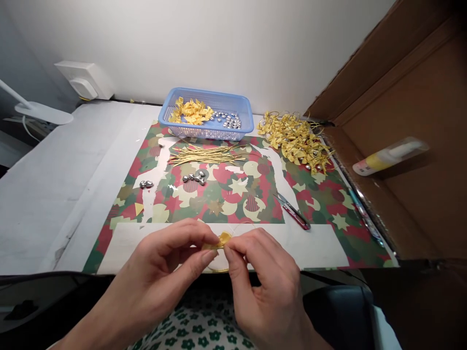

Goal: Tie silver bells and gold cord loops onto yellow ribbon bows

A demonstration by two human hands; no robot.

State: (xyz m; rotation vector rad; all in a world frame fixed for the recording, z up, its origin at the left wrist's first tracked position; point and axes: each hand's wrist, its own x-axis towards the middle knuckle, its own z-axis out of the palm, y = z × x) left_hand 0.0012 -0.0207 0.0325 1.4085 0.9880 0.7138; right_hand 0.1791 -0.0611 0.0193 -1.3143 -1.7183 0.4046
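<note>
A small yellow ribbon bow is pinched between my two hands, just above the white strip at the table's front edge. My left hand grips its left side with thumb and forefinger. On its right side, the thumb and forefinger of my right hand press together. A thin cord loops out behind and below the bow, partly hidden by my fingers. Ahead lie several silver bells and a bundle of gold cords. Small scissors or snips with red and black handles rest to the right.
A blue basket at the back holds yellow bows and silver bells. To its right is a pile of yellow bows with cords and bells. A cardboard wall bounds the right side, with a bottle against it. A white lamp stands left.
</note>
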